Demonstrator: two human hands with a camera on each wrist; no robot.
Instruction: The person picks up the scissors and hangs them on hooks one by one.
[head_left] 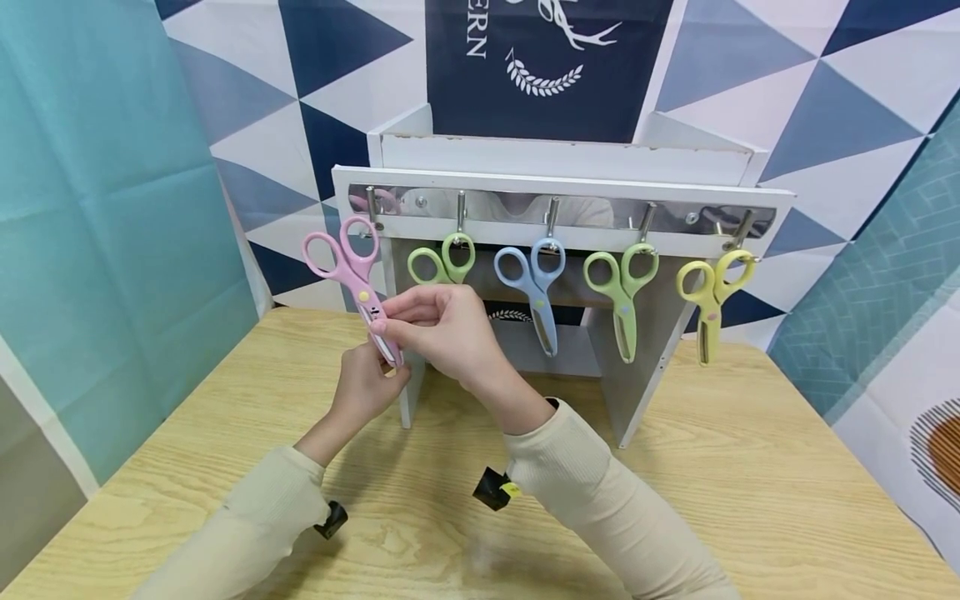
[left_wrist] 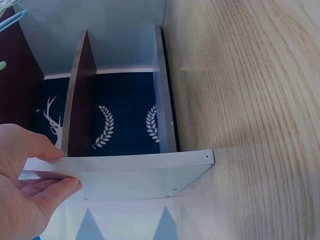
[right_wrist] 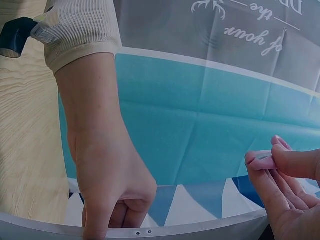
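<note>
My right hand pinches pink scissors by the blades between thumb and fingers. The handle loops point up, close to the leftmost hook; whether they touch it I cannot tell. In the right wrist view only the tip of the pink scissors shows. Lower down, my left hand grips the edge of the white rack's side panel, thumb on one face and fingers on the other. On the other hooks hang left green scissors, blue scissors, right green scissors and yellow scissors.
The white rack stands on a wooden table, its hook strip running across the front. Behind it hangs a triangle-patterned cloth; a teal cloth is at the left. Small black devices sit at the wrists.
</note>
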